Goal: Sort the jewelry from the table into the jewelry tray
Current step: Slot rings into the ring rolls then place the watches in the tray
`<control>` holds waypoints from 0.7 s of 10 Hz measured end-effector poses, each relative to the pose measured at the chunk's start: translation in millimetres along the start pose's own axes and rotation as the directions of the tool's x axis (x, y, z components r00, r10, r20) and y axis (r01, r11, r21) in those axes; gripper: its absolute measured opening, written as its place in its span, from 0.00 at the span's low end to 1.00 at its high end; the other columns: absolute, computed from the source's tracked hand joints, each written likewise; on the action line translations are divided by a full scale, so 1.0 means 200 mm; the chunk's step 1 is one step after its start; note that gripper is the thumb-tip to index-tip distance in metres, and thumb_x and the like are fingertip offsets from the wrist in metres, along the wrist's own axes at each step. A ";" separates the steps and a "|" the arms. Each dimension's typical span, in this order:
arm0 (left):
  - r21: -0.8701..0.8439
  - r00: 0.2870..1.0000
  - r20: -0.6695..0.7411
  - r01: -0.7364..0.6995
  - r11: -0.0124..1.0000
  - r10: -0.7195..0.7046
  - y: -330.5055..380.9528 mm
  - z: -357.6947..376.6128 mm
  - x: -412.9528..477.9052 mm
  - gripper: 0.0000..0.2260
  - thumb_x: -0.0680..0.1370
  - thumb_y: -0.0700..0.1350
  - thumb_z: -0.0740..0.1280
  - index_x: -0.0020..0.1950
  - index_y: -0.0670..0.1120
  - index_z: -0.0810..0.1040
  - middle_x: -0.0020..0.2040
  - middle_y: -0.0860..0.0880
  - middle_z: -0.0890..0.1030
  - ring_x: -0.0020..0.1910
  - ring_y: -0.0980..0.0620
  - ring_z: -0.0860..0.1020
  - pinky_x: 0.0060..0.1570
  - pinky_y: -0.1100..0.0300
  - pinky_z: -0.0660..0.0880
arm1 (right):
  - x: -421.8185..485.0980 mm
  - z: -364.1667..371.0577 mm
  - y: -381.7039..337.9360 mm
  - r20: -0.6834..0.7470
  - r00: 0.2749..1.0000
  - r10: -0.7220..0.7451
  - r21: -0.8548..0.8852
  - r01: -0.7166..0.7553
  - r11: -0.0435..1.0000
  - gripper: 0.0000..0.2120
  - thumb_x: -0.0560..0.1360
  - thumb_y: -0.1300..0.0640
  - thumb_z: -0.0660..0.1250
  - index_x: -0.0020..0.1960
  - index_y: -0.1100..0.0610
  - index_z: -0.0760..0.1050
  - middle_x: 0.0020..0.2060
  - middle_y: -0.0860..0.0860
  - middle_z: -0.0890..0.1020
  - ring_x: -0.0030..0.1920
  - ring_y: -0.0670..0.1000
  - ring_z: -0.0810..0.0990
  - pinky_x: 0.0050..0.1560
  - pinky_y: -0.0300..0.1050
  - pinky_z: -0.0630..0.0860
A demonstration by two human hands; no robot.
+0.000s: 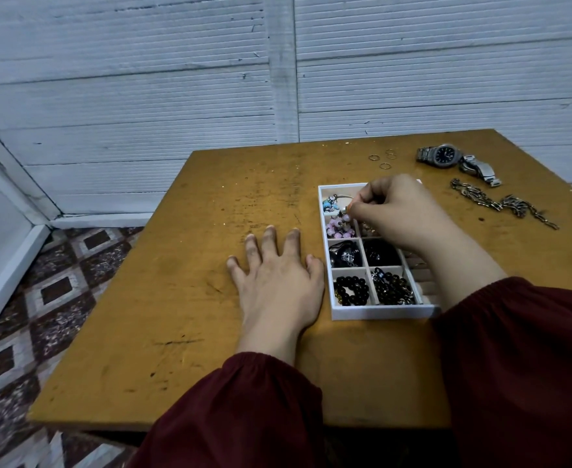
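Observation:
A white jewelry tray [379,312] with several compartments lies on the wooden table [183,265]. Its cells hold a blue charm bracelet [331,206], a pink bead bracelet [338,228] and black bead bracelets [351,291]. My right hand [399,214] hovers over the tray's upper cells, fingertips pinching a small piece of jewelry above the pink beads; what exactly it is cannot be made out. My left hand [274,275] lies flat on the table just left of the tray, fingers spread. On the table beyond the tray lie several thin rings [384,158], a steel wristwatch [453,160] and a metal chain [504,204].
The table's left and near edges drop to a patterned tile floor [51,292]. A ribbed white wall [278,79] stands right behind the table. My dark red sleeves [514,366] cover the near right part of the table and the tray's right column.

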State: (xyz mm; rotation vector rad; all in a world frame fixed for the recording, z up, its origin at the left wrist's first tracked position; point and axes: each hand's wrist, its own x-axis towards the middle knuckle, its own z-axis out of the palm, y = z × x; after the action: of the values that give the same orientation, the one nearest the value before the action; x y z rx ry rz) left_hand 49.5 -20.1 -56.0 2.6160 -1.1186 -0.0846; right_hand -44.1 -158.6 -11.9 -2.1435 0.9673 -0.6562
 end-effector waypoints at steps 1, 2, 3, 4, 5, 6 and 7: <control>-0.003 1.000 -0.004 0.000 1.000 0.000 0.00 0.00 0.00 0.24 0.79 0.57 0.49 0.76 0.58 0.54 0.78 0.50 0.50 0.77 0.47 0.46 0.71 0.39 0.42 | 0.00 0.00 0.01 -0.004 1.000 0.012 -0.060 -0.012 0.998 0.05 0.69 0.55 0.71 0.36 0.55 0.79 0.31 0.48 0.81 0.35 0.49 0.78 0.40 0.44 0.74; -0.007 1.000 -0.005 -0.002 1.000 0.002 0.00 0.00 0.00 0.24 0.79 0.57 0.49 0.76 0.57 0.54 0.78 0.50 0.51 0.77 0.47 0.46 0.71 0.39 0.42 | 0.00 0.00 0.01 -0.003 1.000 0.010 -0.127 -0.011 0.992 0.05 0.68 0.54 0.72 0.35 0.54 0.81 0.28 0.45 0.80 0.33 0.46 0.77 0.37 0.42 0.72; -0.008 1.000 -0.006 -0.002 1.000 0.002 0.00 0.00 0.00 0.24 0.79 0.57 0.49 0.76 0.57 0.54 0.78 0.50 0.51 0.77 0.47 0.46 0.70 0.39 0.41 | 0.01 0.01 0.02 -0.016 1.000 0.011 -0.202 -0.014 0.979 0.06 0.68 0.52 0.72 0.34 0.52 0.81 0.29 0.44 0.79 0.37 0.48 0.77 0.37 0.40 0.67; -0.006 1.000 -0.006 -0.005 1.000 0.005 0.00 0.00 0.00 0.24 0.79 0.57 0.49 0.76 0.57 0.54 0.78 0.50 0.51 0.77 0.46 0.45 0.70 0.39 0.42 | 0.01 0.01 0.01 -0.036 0.999 0.003 -0.292 -0.014 0.956 0.06 0.68 0.51 0.71 0.33 0.50 0.79 0.31 0.46 0.79 0.42 0.51 0.78 0.40 0.41 0.67; -0.008 1.000 -0.006 -0.004 1.000 0.004 0.00 0.00 0.00 0.24 0.79 0.57 0.49 0.76 0.57 0.54 0.78 0.50 0.51 0.77 0.47 0.46 0.70 0.39 0.42 | 0.01 0.00 0.02 -0.044 0.999 -0.013 -0.285 0.000 0.958 0.05 0.69 0.53 0.69 0.34 0.49 0.80 0.33 0.47 0.80 0.43 0.52 0.78 0.40 0.41 0.67; -0.006 1.000 -0.002 -0.001 1.000 0.001 0.00 0.00 0.00 0.24 0.79 0.57 0.49 0.76 0.57 0.54 0.78 0.50 0.51 0.77 0.46 0.46 0.70 0.39 0.42 | 0.02 -0.02 0.03 -0.057 0.997 -0.050 -0.257 0.034 0.966 0.03 0.69 0.54 0.68 0.38 0.47 0.81 0.30 0.45 0.77 0.44 0.54 0.78 0.40 0.41 0.65; -0.005 1.000 0.000 0.000 1.000 0.000 0.00 0.00 0.00 0.24 0.79 0.57 0.49 0.76 0.57 0.54 0.78 0.50 0.50 0.77 0.47 0.46 0.71 0.39 0.42 | 0.03 -0.03 0.04 -0.030 0.994 -0.103 -0.274 0.091 0.957 0.03 0.69 0.52 0.70 0.39 0.43 0.80 0.31 0.44 0.76 0.46 0.56 0.76 0.44 0.42 0.64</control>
State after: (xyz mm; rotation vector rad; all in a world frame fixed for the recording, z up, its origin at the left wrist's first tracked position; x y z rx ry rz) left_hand 49.1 -20.1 -55.3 2.6120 -1.1171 -0.0870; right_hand -48.4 -168.9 -14.5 -2.4405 1.0308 -0.6506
